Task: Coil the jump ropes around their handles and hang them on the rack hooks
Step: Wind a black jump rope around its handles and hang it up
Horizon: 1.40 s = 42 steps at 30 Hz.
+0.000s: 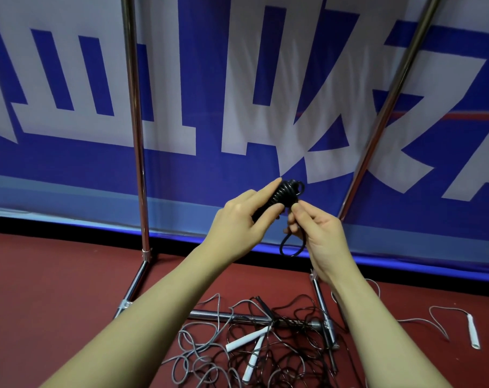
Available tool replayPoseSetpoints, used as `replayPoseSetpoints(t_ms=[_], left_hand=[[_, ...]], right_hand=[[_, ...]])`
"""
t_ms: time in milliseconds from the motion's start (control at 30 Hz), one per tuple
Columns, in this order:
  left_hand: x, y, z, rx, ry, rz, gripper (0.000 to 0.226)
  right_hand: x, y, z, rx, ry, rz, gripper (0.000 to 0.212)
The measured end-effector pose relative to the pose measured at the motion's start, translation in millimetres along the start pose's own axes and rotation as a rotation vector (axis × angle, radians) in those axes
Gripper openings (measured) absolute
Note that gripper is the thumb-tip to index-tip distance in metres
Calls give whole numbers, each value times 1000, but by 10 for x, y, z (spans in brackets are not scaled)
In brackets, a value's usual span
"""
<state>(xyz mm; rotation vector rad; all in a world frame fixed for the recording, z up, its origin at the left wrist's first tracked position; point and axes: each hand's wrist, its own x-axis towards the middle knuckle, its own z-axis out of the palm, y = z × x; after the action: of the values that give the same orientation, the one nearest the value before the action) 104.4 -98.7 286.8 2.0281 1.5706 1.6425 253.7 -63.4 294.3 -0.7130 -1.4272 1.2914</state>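
Observation:
A black jump rope (286,193) is wound in tight turns around its handles, held up at chest height. My left hand (244,219) grips the coiled bundle, index finger stretched along its top. My right hand (319,236) pinches the rope's loose end beside the coil, and a small black loop (291,246) hangs below the fingers. The metal rack's two upright poles (137,135) stand behind the hands; its hooks are out of view. On the floor lie tangled grey and black ropes (265,348) with two white handles (249,338).
The rack's base bars (218,315) run across the red floor under the rope pile. Another grey rope with a white handle (473,331) lies to the right. A blue and white banner (237,107) hangs right behind the rack.

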Motion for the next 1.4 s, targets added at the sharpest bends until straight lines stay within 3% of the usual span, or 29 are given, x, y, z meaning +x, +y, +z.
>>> replayPoseSetpoints(t_ms=[100, 233, 400, 467, 667, 767, 933, 1033, 1267, 1400], left_hand=[[18, -45, -29, 235, 0, 98, 68], [38, -87, -1, 454, 126, 247, 56], [4, -48, 35, 430, 199, 303, 44], [-11, -49, -9, 348, 170, 231, 46], [-38, -67, -21, 213, 44, 159, 50], [-41, -68, 10, 357, 16, 180, 64], [56, -68, 64, 724, 133, 344, 56], [33, -68, 37, 578, 98, 361, 55], [-46, -14, -51, 81, -134, 94, 58], [-21, 9, -29, 76, -131, 14, 55]], right_hand=[[-8, -9, -8, -3, -10, -9, 26], [-14, -36, 40, -3, 22, 3, 29], [24, -38, 60, 24, 57, -10, 25], [32, -13, 16, 24, -21, 2, 16], [35, 58, -86, -96, -100, 17, 24], [20, 24, -71, -113, -77, -5, 20], [-1, -62, -39, -31, -96, 30, 32], [16, -60, -52, -25, -85, -4, 31], [26, -11, -177, 27, -189, 34, 19], [16, -20, -135, 66, -131, 34, 23]])
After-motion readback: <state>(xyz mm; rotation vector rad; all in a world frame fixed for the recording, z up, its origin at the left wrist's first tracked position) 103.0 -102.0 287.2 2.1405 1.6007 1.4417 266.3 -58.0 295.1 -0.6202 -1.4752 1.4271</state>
